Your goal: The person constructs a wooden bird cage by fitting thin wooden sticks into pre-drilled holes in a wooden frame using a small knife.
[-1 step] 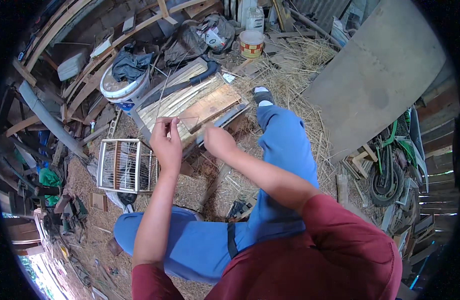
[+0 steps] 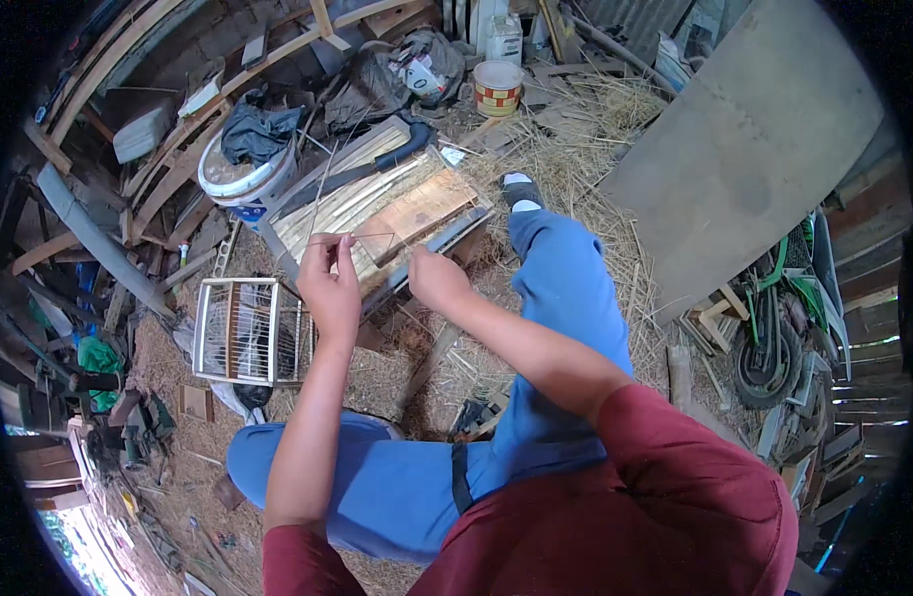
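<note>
My left hand (image 2: 331, 283) pinches a thin wire (image 2: 375, 234) between thumb and fingers, above a wooden crate-like bench. The wire's bent end sticks out toward my right hand (image 2: 439, 279). That hand is closed in front of the bench's near edge, and what its fingers hold, if anything, is hidden. Beneath the hands lies a flat wooden board (image 2: 432, 204) on a row of pale wooden strips (image 2: 322, 221). A long dark-handled blade, like a machete (image 2: 402, 149), rests across the strips. Left of my left forearm stands a small wooden cage (image 2: 252, 331) with thin bars.
A white bucket (image 2: 240, 184) with a black plastic bag on top stands left of the bench. Behind is a smaller patterned bucket (image 2: 497, 89). A large grey sheet (image 2: 745, 149) leans at the right, near a green wheeled machine (image 2: 769, 328). Straw (image 2: 576, 149) litters the ground.
My right hand has shifted slightly right, a little away from the wire's bent end. My left hand keeps its pinch on the wire, almost unmoved.
</note>
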A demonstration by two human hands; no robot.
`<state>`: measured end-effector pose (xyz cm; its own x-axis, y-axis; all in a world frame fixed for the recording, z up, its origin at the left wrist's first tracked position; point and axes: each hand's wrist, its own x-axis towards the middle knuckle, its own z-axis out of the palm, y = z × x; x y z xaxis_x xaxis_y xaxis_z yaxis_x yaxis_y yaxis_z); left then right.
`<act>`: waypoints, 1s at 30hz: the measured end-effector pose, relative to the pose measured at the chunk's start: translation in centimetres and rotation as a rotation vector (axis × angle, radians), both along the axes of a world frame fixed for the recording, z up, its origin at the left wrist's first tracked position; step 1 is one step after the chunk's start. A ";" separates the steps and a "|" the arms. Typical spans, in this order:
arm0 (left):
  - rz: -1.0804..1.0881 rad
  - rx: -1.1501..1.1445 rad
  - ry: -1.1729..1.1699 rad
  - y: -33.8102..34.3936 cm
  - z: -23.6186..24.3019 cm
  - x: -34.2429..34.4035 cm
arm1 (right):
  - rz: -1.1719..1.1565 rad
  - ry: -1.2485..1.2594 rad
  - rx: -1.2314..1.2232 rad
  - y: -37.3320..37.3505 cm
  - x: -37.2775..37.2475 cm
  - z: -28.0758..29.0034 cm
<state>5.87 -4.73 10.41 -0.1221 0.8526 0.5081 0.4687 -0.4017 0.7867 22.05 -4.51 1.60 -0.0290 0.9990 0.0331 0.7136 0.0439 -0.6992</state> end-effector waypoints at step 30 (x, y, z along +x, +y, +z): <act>0.013 0.044 0.045 0.2 0.1 0.7 | -0.026 -0.008 -0.015 -0.1 -1.5 1.7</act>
